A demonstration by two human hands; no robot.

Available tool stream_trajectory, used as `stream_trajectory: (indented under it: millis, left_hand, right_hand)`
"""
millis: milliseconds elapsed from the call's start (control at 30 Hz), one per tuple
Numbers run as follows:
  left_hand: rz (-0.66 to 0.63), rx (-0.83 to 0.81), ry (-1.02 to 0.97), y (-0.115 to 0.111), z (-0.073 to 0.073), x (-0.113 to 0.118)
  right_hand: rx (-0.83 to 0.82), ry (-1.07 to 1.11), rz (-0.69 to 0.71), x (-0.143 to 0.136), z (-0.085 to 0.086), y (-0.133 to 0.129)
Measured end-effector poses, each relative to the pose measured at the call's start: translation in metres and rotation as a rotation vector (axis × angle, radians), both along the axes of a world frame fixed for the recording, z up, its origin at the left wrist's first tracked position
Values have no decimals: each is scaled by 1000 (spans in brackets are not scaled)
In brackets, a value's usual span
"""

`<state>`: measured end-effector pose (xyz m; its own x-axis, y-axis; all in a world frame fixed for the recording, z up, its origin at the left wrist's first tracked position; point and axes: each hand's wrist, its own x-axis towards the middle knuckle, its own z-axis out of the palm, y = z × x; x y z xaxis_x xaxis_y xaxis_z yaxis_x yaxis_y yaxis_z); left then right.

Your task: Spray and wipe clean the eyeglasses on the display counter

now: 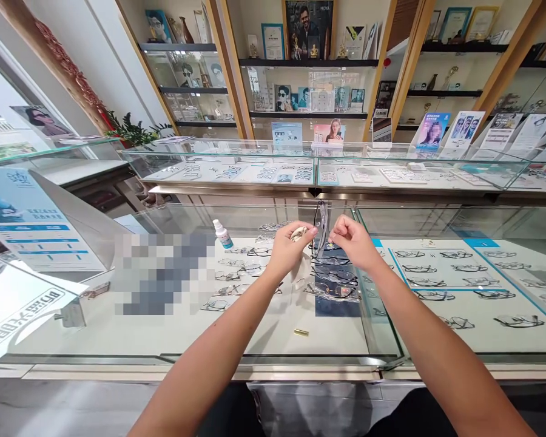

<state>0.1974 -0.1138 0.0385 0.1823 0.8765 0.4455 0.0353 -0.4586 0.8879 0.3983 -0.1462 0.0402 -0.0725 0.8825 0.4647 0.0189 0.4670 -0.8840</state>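
Over the glass worktop (264,340), the left hand (287,247) pinched a crumpled cloth (299,233); the right hand (352,240) gripped thin dark-framed glasses (321,229) upright; a small spray bottle (221,233) stood left.

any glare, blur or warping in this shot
Head view: wide-angle warp bends the shelves and counter edges; the glass counter carries pale reflections; a pixelated patch hides part of it; the left hand, right hand and glasses stay sharp under even indoor light.

Both hands raised over glass counter (273,340): left hand (287,246) grips cloth (299,233), right hand (352,240) pinches dark-framed glasses (321,229); spray bottle (222,234) nearby.
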Motion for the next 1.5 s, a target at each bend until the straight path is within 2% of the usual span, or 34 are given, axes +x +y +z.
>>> stream_trajectory:
  millis: [300, 400, 600, 733, 867, 967, 1133, 1300, 1500]
  left_hand:
    - [7, 2, -61, 0, 0, 1]
    - [7, 10, -65, -1, 0, 2]
    - [-28, 32, -39, -3, -1, 3]
    - [10, 51, -28, -1, -2, 2]
    - [55, 68, -27, 3, -3, 0]
    - [55, 60, -20, 4, -5, 0]
    - [55, 78, 13, 6, -8, 0]
    - [43, 83, -3, 2, -7, 3]
    - [13, 51, -27, -8, -6, 9]
  right_hand:
    - [18, -114, -117, -7, 3, -7]
    - [60, -168, -179, -9, 0, -6]
    - [141, -235, -218, -11, -1, -6]
    - [125, -224, -320, -6, -3, -8]
    - [113, -207, -490, 1, -4, -8]
    - [160, -179, -599, 2, -3, -8]
    - [261, -168, -689, 1, 1, -11]
    - [366, -239, -708, -4, 0, -14]
    - [357, -333, -596, -17, -10, -17]
